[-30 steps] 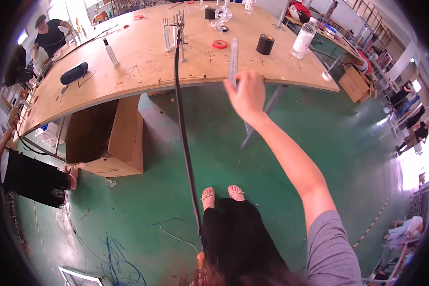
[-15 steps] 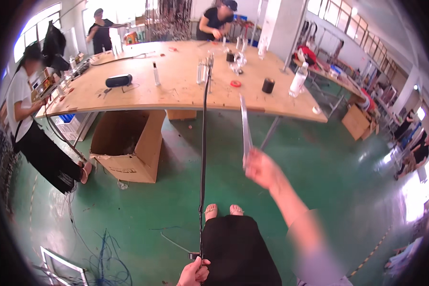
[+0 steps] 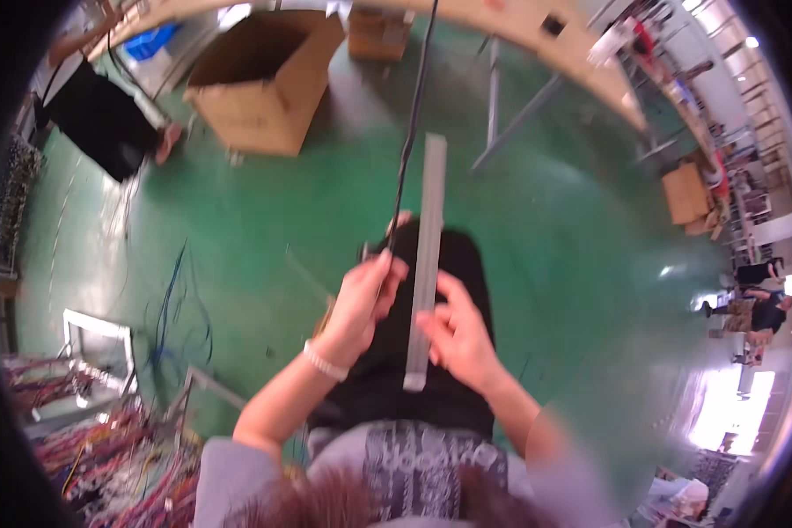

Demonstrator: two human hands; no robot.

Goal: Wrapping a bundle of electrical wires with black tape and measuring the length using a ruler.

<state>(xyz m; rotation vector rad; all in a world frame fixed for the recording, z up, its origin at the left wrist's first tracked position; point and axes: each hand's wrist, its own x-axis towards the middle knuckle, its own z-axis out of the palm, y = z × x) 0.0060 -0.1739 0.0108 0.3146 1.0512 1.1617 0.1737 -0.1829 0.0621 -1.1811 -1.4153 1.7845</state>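
Your right hand [image 3: 459,339] is closed around the lower part of a long pale grey strip [image 3: 427,255], which stands nearly upright over your lap, and your left hand [image 3: 361,308] pinches a thin black cable [image 3: 411,132] that runs up toward the wooden table [image 3: 537,35]. Keep the strip steady with the right-hand grip low, as it is, so the upper length stays free. Bring the cable in just beside the strip's edge with your left fingertips, holding it taut rather than slack, so it lies straight along the strip.
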